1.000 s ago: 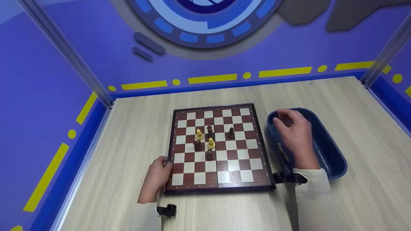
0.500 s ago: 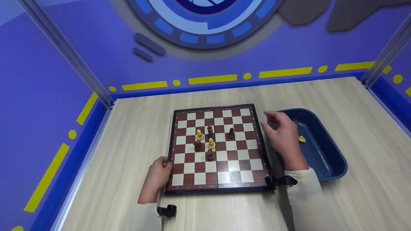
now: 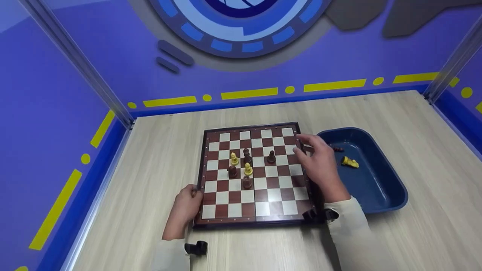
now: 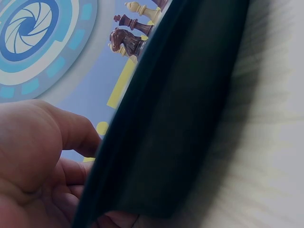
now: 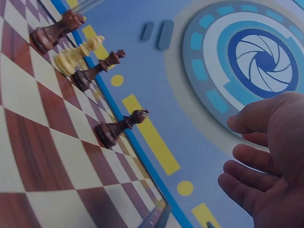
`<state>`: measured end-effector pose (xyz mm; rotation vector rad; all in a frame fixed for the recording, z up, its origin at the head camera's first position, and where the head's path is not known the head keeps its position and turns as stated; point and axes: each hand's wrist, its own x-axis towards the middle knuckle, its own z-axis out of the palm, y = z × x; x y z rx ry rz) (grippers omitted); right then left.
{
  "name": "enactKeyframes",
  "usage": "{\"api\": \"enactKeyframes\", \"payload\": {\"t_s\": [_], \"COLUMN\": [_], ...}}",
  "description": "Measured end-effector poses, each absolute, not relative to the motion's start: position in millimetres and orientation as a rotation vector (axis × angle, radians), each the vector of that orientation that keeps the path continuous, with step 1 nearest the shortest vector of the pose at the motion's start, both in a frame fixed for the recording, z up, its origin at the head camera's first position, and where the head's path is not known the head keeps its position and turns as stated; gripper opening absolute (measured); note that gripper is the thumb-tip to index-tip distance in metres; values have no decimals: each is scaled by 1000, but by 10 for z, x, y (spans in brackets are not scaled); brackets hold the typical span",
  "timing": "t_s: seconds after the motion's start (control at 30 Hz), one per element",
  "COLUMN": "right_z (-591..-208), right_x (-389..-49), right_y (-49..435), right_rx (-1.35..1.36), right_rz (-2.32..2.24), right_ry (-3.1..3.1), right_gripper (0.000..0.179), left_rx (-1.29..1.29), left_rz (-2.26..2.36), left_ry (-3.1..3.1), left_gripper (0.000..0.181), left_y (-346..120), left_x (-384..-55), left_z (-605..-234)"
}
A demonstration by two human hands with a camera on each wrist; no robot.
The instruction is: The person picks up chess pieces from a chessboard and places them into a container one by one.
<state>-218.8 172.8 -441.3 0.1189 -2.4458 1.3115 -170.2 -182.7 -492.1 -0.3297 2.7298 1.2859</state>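
Note:
A brown-and-white chessboard (image 3: 265, 180) lies on the table with several upright pieces near its middle. Among them are a dark king (image 3: 247, 155), a dark bishop (image 3: 271, 156), a dark knight (image 4: 124, 40) and two cream pieces, one of them a bishop (image 5: 78, 54). My left hand (image 3: 186, 201) grips the board's left edge, thumb at the top and fingers reaching underneath in the left wrist view. At the right edge is my right hand (image 3: 320, 165), its fingers loosely bent with nothing between them; its thumb (image 5: 254, 116) stands apart from the index finger.
Right of the board stands a dark blue tray (image 3: 391, 184). Inside lie a cream chess piece (image 3: 351, 162) and a dark piece (image 3: 337, 149), partly hidden behind the right hand. Blue-purple panels (image 3: 241, 81) enclose the table at the back and sides.
My right hand has moved left from over the tray to the board's right edge, uncovering the pieces in the tray. The left hand and the pieces on the board stay put.

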Motion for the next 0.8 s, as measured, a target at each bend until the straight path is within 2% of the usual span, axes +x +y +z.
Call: {"api": "enactKeyframes", "payload": {"t_s": [0.8], "right_z": [-4626], "right_x": [-2222], "right_y": [1437], "right_rx": [231], "right_rz": [1508], "right_ry": [-2501], "right_gripper": [41], "left_rx": [-305], "left_rz": [1282], "left_ry": [2743], "left_gripper": [31], "left_y": [-1834], "left_x": [-1695], "left_z": [-4915]}}
